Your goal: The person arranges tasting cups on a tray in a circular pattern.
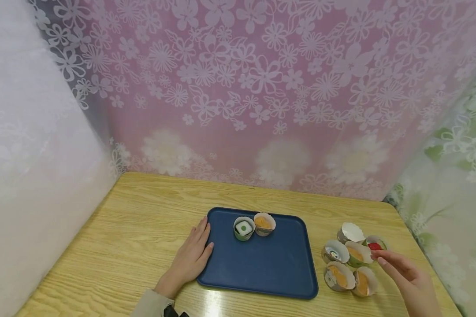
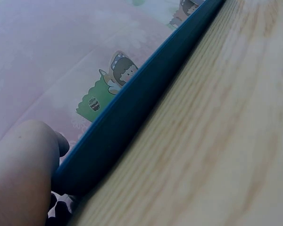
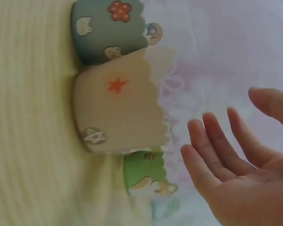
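My left hand (image 1: 191,254) rests along the left edge of a dark blue tray (image 1: 258,273), fingers straight. Two paper baking cups stand near the tray's far edge: a green cup (image 1: 243,229) with a white piece bearing a green dot, and a pale cup (image 1: 264,224) with something orange inside. At the right, my right hand (image 1: 408,277) hovers over a group of several more cups, its fingers loosely bent and holding nothing. Its fingertips overlap a cup with a red piece (image 1: 374,246). In the right wrist view, a beige cup (image 3: 118,108) stands apart from the fingers.
Around the right hand are a white-lined cup (image 1: 351,232), a patterned cup (image 1: 335,252) and cups with orange contents, including a front one (image 1: 338,276). Floral curtains (image 1: 262,88) hang behind and beside the wooden table (image 1: 115,246).
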Available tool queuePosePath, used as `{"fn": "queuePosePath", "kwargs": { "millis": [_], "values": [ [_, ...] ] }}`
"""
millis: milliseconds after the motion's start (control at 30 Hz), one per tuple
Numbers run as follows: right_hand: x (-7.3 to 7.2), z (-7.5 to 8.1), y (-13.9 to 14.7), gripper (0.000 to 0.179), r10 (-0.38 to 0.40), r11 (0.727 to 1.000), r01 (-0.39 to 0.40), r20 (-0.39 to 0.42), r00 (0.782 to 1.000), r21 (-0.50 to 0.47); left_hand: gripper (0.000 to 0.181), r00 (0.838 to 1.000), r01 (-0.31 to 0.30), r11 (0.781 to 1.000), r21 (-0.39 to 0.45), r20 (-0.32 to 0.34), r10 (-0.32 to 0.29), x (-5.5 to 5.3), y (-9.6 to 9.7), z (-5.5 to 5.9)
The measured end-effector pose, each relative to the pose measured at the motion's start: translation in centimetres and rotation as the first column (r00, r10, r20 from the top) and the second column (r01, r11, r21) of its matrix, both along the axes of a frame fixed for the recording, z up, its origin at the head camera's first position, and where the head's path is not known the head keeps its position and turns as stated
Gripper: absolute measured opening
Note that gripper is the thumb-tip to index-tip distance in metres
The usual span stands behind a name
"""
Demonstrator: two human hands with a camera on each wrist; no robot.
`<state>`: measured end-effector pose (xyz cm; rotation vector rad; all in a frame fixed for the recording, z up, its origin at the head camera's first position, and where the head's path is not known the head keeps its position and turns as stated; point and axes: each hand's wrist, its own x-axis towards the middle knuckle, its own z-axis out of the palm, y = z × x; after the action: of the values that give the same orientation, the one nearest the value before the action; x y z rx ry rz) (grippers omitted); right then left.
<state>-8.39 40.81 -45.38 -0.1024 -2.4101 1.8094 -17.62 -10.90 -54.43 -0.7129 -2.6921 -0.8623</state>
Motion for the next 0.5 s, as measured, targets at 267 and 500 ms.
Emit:
{"fn": "queuePosePath", "kwargs": {
  "millis": [267, 500],
  "values": [
    [0.9, -2.2, 0.4, 0.041, -0.025, 0.998, 0.032, 0.118, 0.993, -0.058, 0.056, 1.000, -0.003, 1.000, -0.009, 0.026, 0.003, 0.1, -0.1, 0.3],
    [1.1, -3.4, 1.1, 0.042, 0.084, 0.938, -0.066, 0.038, 0.996, -0.339, 0.056, 0.999, 0.001, 1.000, -0.011, 0.040, 0.000, 0.1, -0.1, 0.4]
  ]
}}
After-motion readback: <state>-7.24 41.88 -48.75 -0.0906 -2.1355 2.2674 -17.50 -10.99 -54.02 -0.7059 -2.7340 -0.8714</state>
